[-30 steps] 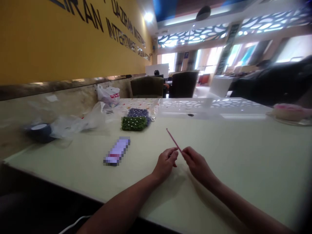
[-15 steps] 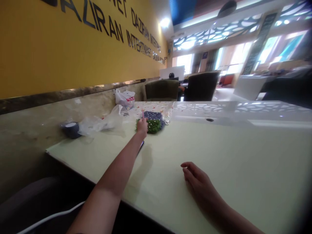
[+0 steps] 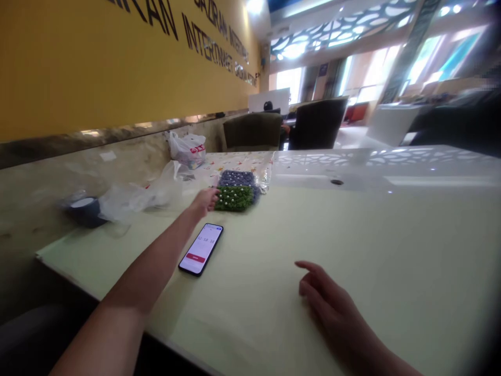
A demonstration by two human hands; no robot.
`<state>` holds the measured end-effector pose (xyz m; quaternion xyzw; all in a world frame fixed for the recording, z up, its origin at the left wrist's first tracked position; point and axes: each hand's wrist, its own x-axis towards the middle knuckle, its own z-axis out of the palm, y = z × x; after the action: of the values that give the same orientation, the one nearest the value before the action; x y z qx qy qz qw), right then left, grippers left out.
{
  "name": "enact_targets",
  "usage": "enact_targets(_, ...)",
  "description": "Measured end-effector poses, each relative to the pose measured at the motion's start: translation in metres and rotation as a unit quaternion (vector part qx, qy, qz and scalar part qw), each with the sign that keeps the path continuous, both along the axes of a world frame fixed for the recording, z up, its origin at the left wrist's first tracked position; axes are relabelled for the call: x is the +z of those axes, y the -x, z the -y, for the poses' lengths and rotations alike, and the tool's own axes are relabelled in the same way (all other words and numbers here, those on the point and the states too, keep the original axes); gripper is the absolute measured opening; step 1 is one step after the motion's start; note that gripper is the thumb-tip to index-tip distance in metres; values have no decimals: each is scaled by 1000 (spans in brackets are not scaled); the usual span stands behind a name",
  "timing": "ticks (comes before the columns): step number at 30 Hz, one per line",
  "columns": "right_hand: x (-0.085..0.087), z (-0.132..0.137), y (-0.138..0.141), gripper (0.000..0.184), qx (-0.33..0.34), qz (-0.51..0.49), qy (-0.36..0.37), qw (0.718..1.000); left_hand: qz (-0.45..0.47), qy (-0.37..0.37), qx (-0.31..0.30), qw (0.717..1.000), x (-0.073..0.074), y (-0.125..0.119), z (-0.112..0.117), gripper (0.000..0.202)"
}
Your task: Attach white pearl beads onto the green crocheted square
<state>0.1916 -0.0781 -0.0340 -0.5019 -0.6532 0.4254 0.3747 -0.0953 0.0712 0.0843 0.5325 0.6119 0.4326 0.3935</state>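
My left hand [image 3: 205, 202] is stretched forward, its fingers closed around a slim pink stick [image 3: 215, 181] that stands up beside the knitted pieces; its exact kind is too small to tell. Right of that hand lies a green knitted piece [image 3: 239, 199] dotted with white beads, overlapping a grey-blue beaded one [image 3: 237, 178]. My fingers are at the green piece's left edge. A lit phone [image 3: 201, 249] rests on the table by my left forearm. At the right, my right hand [image 3: 326, 295] is loosely open above the table and holds nothing, index finger extended.
The pale green tabletop [image 3: 352, 230] meets a stone wall on the left. Along it are a dark bowl-like container [image 3: 86, 211], crumpled clear plastic [image 3: 136, 201] and a white carrier bag [image 3: 187, 150]. A table hole [image 3: 337, 182] and chairs [image 3: 252, 130] are farther off, with a person beyond.
My left hand has shifted left with the pink stick, uncovering the phone and more of the green piece. The view has tilted down slightly. My right hand's index finger stands farther apart.
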Motion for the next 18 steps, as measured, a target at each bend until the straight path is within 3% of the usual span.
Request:
enact_targets(4, -5, -5, -8, 51, -61, 103, -105, 987, -62, 117, -166, 977, -33, -60, 49, 12)
enact_targets(5, -6, -6, -10, 52, -58, 125, -118, 983, -72, 121, -223, 965, -37, -75, 64, 6)
enact_targets(6, -7, -7, -11, 50, -53, 142, -127, 980, -109, 102, -319, 936, -40, -88, 79, 7)
enact_targets(8, -6, -6, -14, 34, -49, 166, -127, 977, -140, 69, -416, 896, -37, -104, 102, 18)
enact_targets(10, -2, -4, -16, 22, -59, 172, -111, 977, -146, -6, -417, 897, -28, -105, 120, 22)
enact_targets(13, 8, -1, -19, 36, -72, 141, -74, 985, -111, -121, -310, 936, -12, -91, 148, 23)
enact_targets(15, 14, -1, -19, 36, -72, 104, -57, 990, -42, -100, -276, 955, -9, -80, 176, 29)
enact_targets(18, 20, 2, -15, 31, -68, 52, -39, 996, 32, -30, -289, 956, -23, -71, 226, 29)
